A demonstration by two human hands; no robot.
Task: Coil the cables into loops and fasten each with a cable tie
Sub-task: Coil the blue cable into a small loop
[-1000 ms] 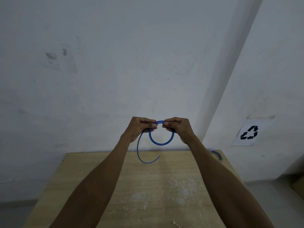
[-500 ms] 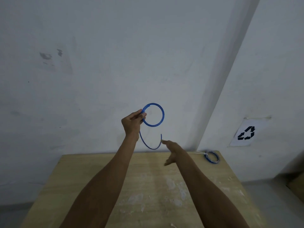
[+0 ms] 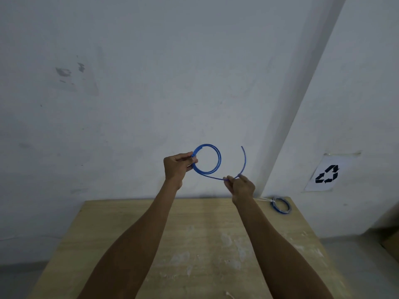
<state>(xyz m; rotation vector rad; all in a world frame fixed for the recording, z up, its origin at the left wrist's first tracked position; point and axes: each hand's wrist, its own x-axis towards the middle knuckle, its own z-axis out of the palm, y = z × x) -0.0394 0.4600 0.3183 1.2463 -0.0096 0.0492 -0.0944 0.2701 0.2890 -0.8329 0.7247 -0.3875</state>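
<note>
Head view shows the coiling step: the left hand (image 3: 178, 167) pinches the blue cable (image 3: 218, 167) loops above the table (image 3: 129, 234), and the right hand (image 3: 239, 186) grips the free tail (its end curving upward). Next, that tail probably needs wrapping onto the coil.

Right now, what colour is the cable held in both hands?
Blue: the cable shows best in the head view.
</note>
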